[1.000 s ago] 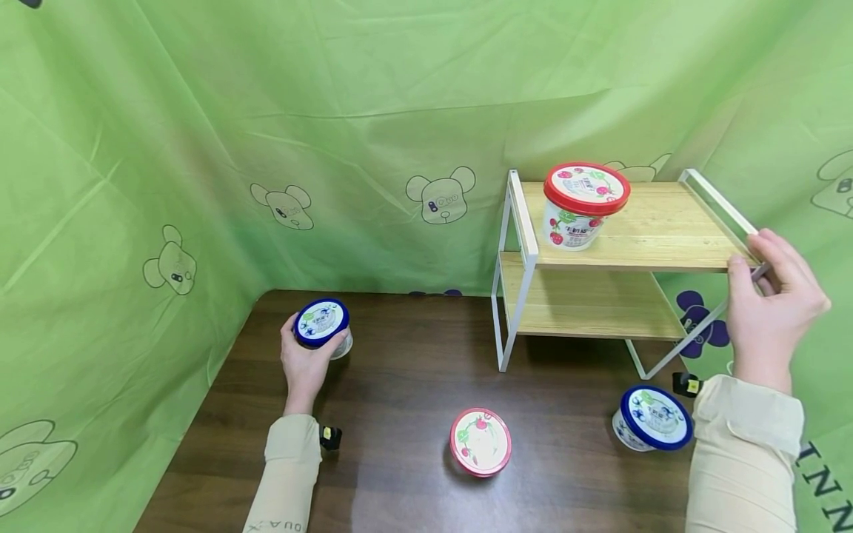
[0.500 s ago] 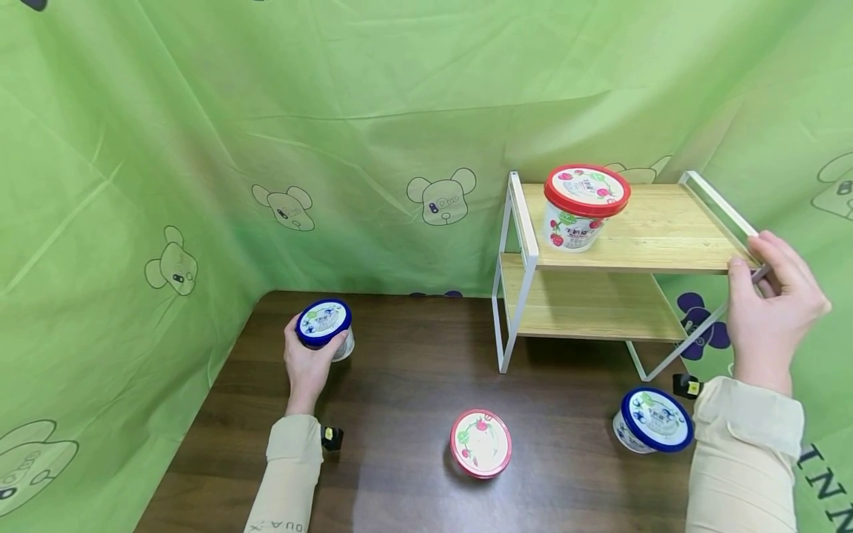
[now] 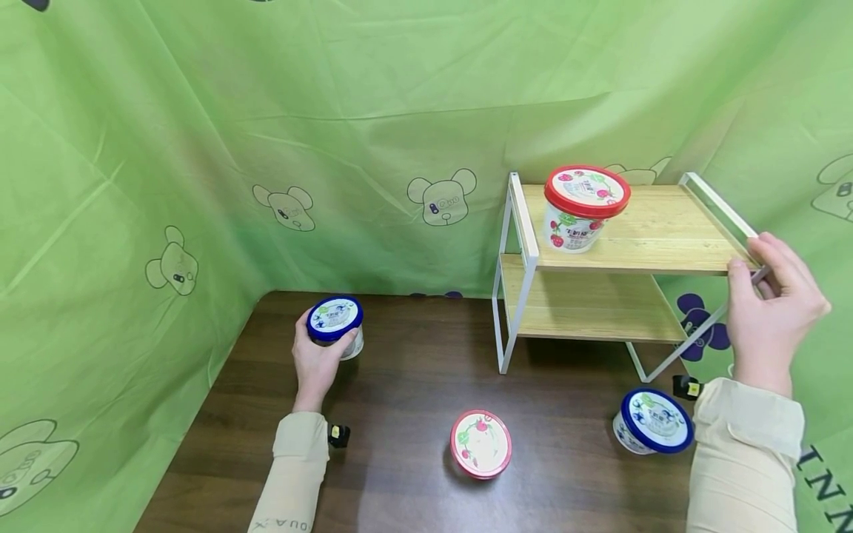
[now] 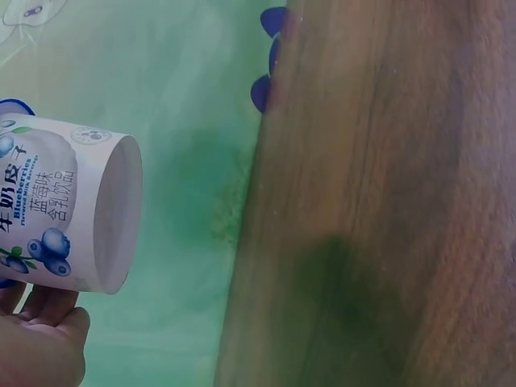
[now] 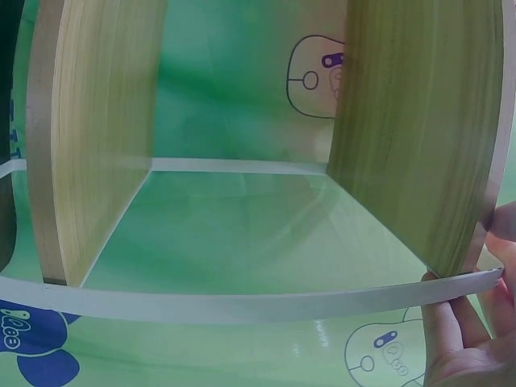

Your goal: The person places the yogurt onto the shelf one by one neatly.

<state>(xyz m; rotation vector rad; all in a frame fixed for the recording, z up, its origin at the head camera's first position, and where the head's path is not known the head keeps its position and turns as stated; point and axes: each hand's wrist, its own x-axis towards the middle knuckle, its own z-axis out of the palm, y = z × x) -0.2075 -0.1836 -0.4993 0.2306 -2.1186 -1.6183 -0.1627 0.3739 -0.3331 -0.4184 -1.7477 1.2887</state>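
In the head view my left hand [image 3: 316,366] grips a blue-lidded blueberry tub [image 3: 335,318] at the left back. The left wrist view shows the base of this paper tub [image 4: 117,214] held above the table. My right hand [image 3: 773,311] holds the front right corner of a two-tier rack [image 3: 666,229] with wooden shelves and a white metal frame. Its fingers and thumb bend round that corner, as the right wrist view also shows. A red-lidded tub [image 3: 574,228] stands at the left of the rack's top shelf.
On the brown wooden table [image 3: 400,385] stand another red-lidded tub [image 3: 480,444], front centre, and a second blue-lidded tub [image 3: 656,420] beside my right sleeve. The lower shelf [image 3: 593,303] sits under the top one. A green printed curtain [image 3: 373,148] hangs behind and at the sides.
My left hand and the blueberry tub have shifted a little to the right. The right hand stays on the rack's corner, and the other tubs have kept their places.
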